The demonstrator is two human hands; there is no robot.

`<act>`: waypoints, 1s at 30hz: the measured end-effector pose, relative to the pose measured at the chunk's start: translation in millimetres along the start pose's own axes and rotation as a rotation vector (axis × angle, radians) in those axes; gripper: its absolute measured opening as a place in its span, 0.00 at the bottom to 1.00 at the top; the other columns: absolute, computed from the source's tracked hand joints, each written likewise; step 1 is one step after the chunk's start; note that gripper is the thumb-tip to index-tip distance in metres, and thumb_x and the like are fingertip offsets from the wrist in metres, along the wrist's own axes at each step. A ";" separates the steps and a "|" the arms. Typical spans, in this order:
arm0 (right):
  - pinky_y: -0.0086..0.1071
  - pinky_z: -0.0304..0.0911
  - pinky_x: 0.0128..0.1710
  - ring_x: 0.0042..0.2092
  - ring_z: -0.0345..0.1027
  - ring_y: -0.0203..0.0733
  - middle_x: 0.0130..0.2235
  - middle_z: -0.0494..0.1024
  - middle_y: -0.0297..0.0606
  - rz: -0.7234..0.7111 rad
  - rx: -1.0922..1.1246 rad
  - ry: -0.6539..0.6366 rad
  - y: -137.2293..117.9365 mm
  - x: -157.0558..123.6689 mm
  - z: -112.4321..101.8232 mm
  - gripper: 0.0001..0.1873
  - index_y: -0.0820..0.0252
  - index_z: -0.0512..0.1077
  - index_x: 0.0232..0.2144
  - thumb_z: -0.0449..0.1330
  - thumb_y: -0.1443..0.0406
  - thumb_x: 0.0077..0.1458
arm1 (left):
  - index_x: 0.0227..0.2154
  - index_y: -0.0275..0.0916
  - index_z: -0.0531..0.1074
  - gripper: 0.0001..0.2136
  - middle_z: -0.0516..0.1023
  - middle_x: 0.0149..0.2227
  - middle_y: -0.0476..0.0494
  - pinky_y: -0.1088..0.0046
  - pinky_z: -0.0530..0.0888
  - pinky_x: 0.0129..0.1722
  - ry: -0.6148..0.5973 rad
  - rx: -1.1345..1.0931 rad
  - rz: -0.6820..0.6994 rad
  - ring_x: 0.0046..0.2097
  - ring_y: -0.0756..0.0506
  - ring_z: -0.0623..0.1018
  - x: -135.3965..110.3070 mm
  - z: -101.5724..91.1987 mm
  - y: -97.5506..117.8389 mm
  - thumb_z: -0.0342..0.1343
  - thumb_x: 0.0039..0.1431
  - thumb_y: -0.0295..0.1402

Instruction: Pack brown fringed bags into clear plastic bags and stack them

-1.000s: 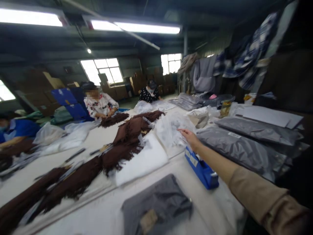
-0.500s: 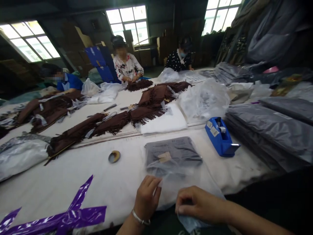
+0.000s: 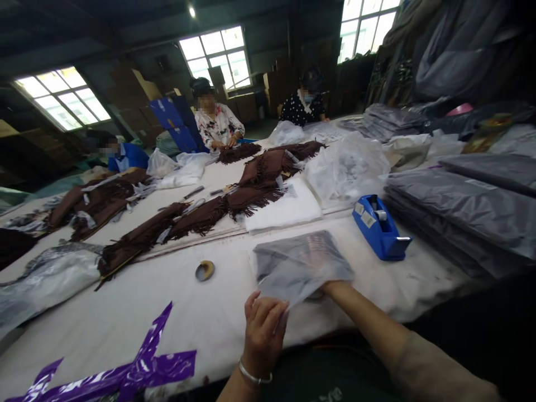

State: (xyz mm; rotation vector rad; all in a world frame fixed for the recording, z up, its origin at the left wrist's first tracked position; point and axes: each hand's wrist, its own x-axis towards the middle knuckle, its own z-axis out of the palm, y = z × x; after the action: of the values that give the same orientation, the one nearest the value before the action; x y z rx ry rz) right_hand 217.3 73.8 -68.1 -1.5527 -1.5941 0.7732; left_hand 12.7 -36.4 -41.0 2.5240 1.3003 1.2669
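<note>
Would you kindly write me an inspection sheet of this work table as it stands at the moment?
surface: long white-covered table, lightly soiled near its edge.
job's things: grey folded garment in a clear plastic bag.
clutter: blue tape dispenser, tape roll, purple plastic strips, brown fringed pieces.
grippers: left hand at the bag's edge; right hand inside the bag, blurred through the film.
cables: nothing seen.
surroundings: three co-workers at the table, stacked grey packages, cardboard boxes, windows.
</note>
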 end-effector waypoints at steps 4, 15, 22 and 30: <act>0.54 0.37 0.61 0.64 0.38 0.64 0.64 0.49 0.52 -0.098 -0.277 -0.079 22.1 -68.1 -13.5 0.37 0.66 0.55 0.59 0.58 0.58 0.50 | 0.51 0.39 0.64 0.20 0.72 0.49 0.39 0.48 0.56 0.60 -0.199 0.090 -0.016 0.52 0.44 0.70 -26.4 -4.7 -10.3 0.49 0.56 0.19; 0.42 0.64 0.42 0.39 0.71 0.47 0.38 0.77 0.43 -0.324 -0.667 -0.389 51.2 -91.9 -48.8 0.17 0.59 0.71 0.38 0.44 0.60 0.62 | 0.63 0.41 0.44 0.37 0.52 0.64 0.40 0.47 0.46 0.63 -0.638 0.272 0.039 0.64 0.43 0.52 -66.5 -15.0 -37.2 0.36 0.48 0.10; 0.43 0.63 0.47 0.44 0.70 0.48 0.42 0.77 0.44 -0.352 -0.784 -0.316 53.0 -102.4 -63.2 0.18 0.61 0.72 0.42 0.49 0.75 0.52 | 0.61 0.46 0.49 0.42 0.45 0.65 0.44 0.45 0.53 0.61 -0.865 0.197 -0.115 0.65 0.43 0.50 -48.6 -10.7 -34.2 0.41 0.40 0.11; 0.45 0.58 0.56 0.58 0.57 0.49 0.55 0.66 0.43 -0.280 -0.641 0.008 67.7 -161.1 -86.0 0.31 0.55 0.53 0.60 0.55 0.61 0.55 | 0.56 0.47 0.60 0.20 0.64 0.59 0.45 0.50 0.53 0.62 -0.769 0.009 -0.152 0.60 0.43 0.63 7.9 -21.1 -28.9 0.48 0.61 0.38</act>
State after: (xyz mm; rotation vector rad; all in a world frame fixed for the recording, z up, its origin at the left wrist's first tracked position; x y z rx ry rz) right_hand 320.4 -88.7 -98.0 -1.6871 -2.1230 0.0931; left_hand -18.2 -18.8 -32.5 2.4392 1.2377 0.1945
